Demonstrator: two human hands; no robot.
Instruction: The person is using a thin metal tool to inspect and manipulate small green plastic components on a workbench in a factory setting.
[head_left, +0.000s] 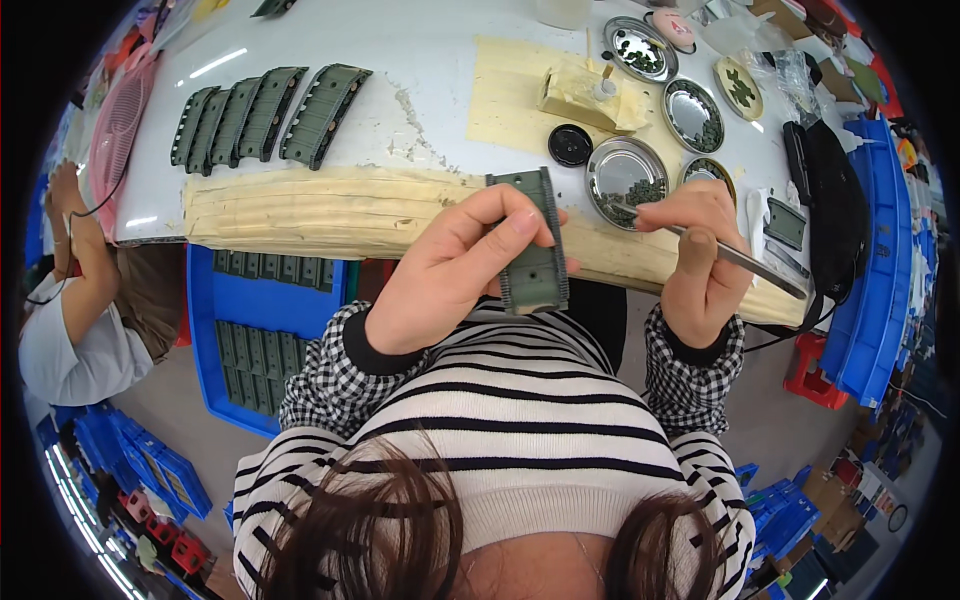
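My left hand is closed around a dark green plastic panel with ridged edges, held up in front of my body at the table's edge. Between the fingers of my right hand is a pair of metal tweezers. Their tips reach the small green parts in a round metal dish; whether they grip a part is too small to tell. Several similar green panels lie in a row on the table at the left.
More metal dishes of small parts stand at the back right, beside a taped block and a black round lid. Yellowish tape covers the front edge. A blue crate of panels sits lower left. Another person's arm shows far left.
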